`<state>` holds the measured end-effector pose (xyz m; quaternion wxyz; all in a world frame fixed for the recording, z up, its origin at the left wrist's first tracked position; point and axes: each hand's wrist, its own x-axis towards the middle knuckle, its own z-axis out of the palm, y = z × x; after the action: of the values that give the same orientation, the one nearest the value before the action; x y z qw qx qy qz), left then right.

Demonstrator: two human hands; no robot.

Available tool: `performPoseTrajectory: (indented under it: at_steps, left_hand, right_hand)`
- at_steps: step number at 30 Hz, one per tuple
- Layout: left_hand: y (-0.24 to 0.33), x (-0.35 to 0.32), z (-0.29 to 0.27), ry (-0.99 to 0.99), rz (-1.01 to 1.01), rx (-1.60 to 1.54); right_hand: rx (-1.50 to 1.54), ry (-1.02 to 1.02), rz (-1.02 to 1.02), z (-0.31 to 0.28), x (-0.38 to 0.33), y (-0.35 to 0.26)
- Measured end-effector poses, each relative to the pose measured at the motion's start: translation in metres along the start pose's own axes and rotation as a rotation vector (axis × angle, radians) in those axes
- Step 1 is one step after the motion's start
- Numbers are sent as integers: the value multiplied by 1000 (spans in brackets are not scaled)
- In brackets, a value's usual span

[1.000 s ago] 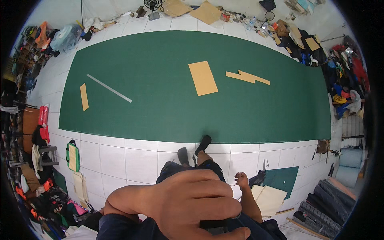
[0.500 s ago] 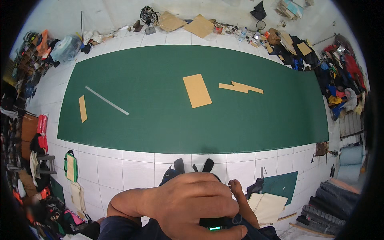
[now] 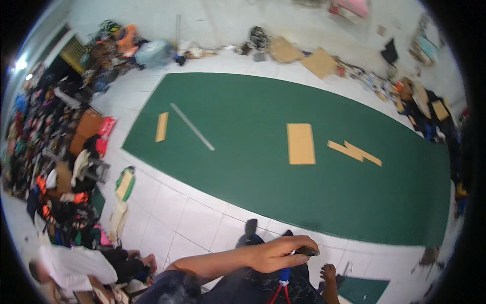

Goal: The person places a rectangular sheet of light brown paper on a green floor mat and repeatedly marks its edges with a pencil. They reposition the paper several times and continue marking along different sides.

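My left hand [image 3: 277,254] reaches across in front of my body, fingers wrapped around a small dark device [image 3: 306,251]. My right hand [image 3: 328,274] hangs low at my right side, its fingers loosely bent and apart, with nothing visible in them. Below the left hand hangs a blue and red cord [image 3: 284,276]. Past my feet a large dark green sheet [image 3: 243,167] lies flat on the floor. On it rest a tan rectangular panel [image 3: 301,144], two overlapping tan strips [image 3: 360,153], a smaller tan strip [image 3: 162,126] and a long grey strip [image 3: 192,126]. Neither hand touches these.
A person in a white shirt [image 3: 78,266] sits low at the lower left. Piled goods line the left side, near a grey stool [image 3: 97,169] and a green bag [image 3: 125,182]. Along the far wall stand a clear plastic bag [image 3: 154,53], tan sheets [image 3: 320,62] and clutter.
The view has swung to the left, bringing the seated person into sight. My left hand has moved from close before the camera to lower and farther away, showing the dark device in it.
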<state>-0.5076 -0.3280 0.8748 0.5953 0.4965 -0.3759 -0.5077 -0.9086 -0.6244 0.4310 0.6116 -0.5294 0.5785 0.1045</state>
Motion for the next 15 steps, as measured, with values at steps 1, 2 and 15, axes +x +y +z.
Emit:
performPoseTrajectory:
  at_steps: [1,2,15]
  left_hand:
    - [-14,2,4,40,0,13]
    - [-25,0,8,55,1,52]
    - [-101,-15,51,81,-156,-84]
  right_hand:
    - [26,-29,57,-9,9,-8]
    - [-100,-34,12,-11,13,-16]
    - [-235,-178,-208,19,69,-147]
